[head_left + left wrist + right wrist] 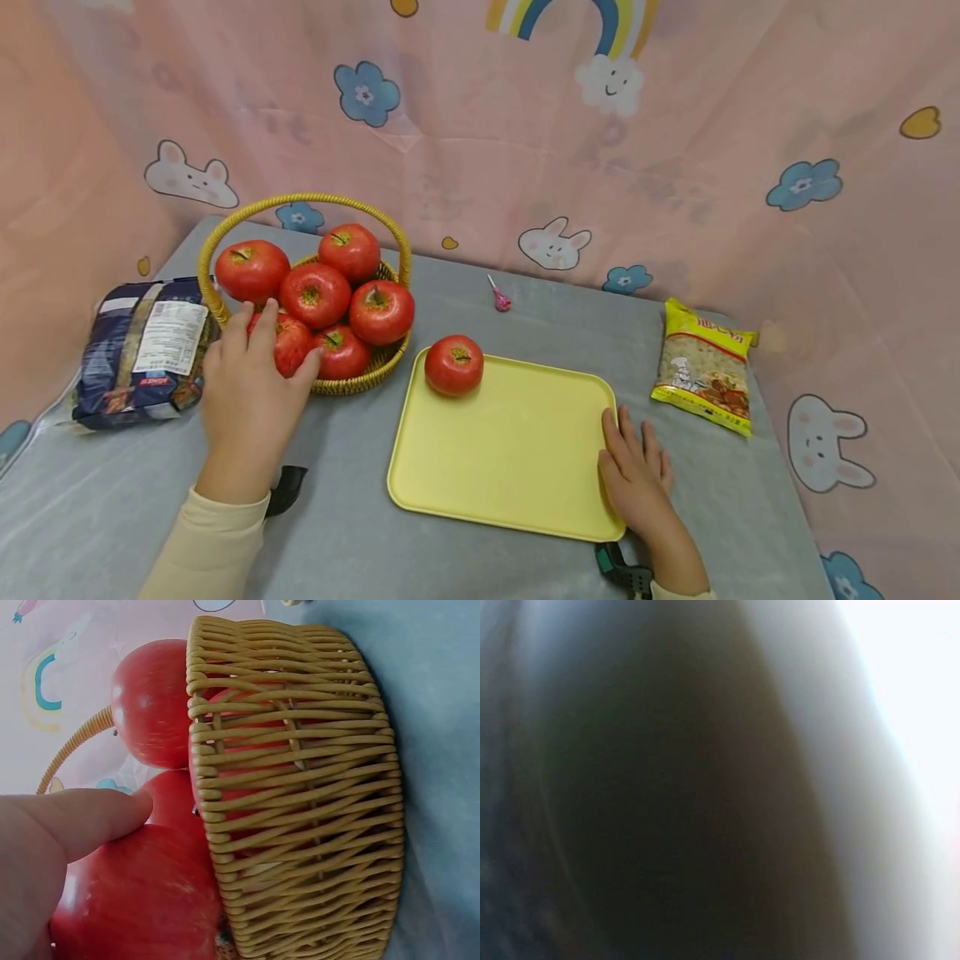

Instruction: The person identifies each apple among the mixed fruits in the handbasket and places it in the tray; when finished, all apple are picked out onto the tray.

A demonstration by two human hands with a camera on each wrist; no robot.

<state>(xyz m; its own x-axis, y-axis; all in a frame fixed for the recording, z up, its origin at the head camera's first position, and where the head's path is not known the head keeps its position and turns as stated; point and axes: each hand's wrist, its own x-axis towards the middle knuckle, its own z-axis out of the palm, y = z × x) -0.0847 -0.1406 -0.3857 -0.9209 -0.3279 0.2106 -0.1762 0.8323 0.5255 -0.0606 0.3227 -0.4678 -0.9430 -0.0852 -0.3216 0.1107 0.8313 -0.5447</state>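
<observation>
A wicker basket (362,383) with a tall arched handle holds several red apples (315,296). At its near left side my left hand (251,387) grips one red apple (291,343), fingers over the far side and thumb on the right. In the left wrist view the thumb (97,817) lies along that apple (142,892), next to the woven basket wall (300,795). A yellow tray (502,450) has a single apple (453,365) at its far left corner. My right hand (637,471) rests on the tray's right edge, fingers fairly straight. The right wrist view is too blurred to read.
A dark blue package (142,350) with a white label lies left of the basket. Behind the tray is a lollipop (501,298). A yellow food packet (705,367) lies at the right. The grey tabletop (345,533) meets a pink patterned cloth (465,167) at the back.
</observation>
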